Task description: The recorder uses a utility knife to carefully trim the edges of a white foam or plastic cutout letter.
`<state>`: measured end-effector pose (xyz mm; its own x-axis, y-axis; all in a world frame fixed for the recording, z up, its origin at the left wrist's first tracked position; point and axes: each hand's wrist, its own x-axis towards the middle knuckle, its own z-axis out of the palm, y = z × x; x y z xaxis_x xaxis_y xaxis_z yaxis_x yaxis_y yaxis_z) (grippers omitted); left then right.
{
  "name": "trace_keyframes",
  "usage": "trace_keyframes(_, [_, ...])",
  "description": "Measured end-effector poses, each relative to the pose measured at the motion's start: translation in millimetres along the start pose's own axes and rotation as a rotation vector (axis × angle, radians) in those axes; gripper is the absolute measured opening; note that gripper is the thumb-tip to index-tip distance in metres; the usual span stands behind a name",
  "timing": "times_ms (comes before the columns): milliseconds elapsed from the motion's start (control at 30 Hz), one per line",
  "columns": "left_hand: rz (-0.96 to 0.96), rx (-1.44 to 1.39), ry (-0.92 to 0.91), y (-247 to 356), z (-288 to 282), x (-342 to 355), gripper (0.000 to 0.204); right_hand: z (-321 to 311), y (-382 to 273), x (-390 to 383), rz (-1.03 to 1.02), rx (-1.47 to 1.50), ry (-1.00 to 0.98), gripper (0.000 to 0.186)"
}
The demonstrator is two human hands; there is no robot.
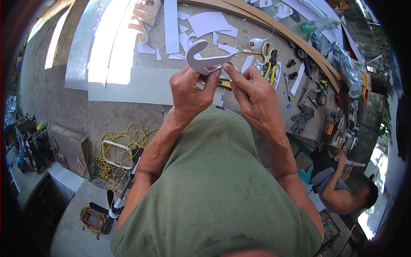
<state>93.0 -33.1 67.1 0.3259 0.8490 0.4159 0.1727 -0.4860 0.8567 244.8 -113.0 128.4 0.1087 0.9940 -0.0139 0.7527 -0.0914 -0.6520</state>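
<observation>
White hook-shaped cutout w/ tapering end is pinched in L fingers; R fingers nr it, grip unclear.

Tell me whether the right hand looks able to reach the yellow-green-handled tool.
Probably yes: the yellow-green-handled tool lies just beyond the right hand, and nothing visible blocks the way, though that hand is occupied at the curved white piece.

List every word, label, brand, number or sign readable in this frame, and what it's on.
No text can be read with confidence.
White curved piece in the left hand: no readable marking.
White squeeze bottle: a red mark, too small to read.
Clear greenish bottle: any label is too blurred to read.
</observation>
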Motion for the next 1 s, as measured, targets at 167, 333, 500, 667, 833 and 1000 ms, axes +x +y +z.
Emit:
trace_keyframes(167, [0.041,-0.017,-0.015,3.2,8.6,-4.0,0.013,15.5,17.7,-3.6,-0.067,-0.098,0.054,0.044])
trace_keyframes(333, [0.029,0.0,-0.035,7.6,14.3,-5.3,0.011,18.5,7.6,-13.0,-0.031,-0.174,0.141,0.046])
trace_keyframes(500, [0.04,0.041,-0.001,-1.2,15.3,-4.7,0.01,21.5,0.5,-13.0,-0.015,-0.21,0.15,0.05])
trace_keyframes(667, [0.024,0.018,0.024,-3.1,18.0,-8.7,0.01,28.8,6.1,-12.1,-0.04,-0.175,0.196,0.049])
trace_keyframes(833, [0.013,0.033,-0.007,-7.7,20.5,-9.6,0.009,38.8,14.4,-6.1,-0.03,-0.223,0.231,0.047])
trace_keyframes(1000, [0.082,0.027,0.014,-6.0,21.4,-8.9,0.009,37.0,8.1,-14.7,-0.01,-0.174,0.245,0.046])
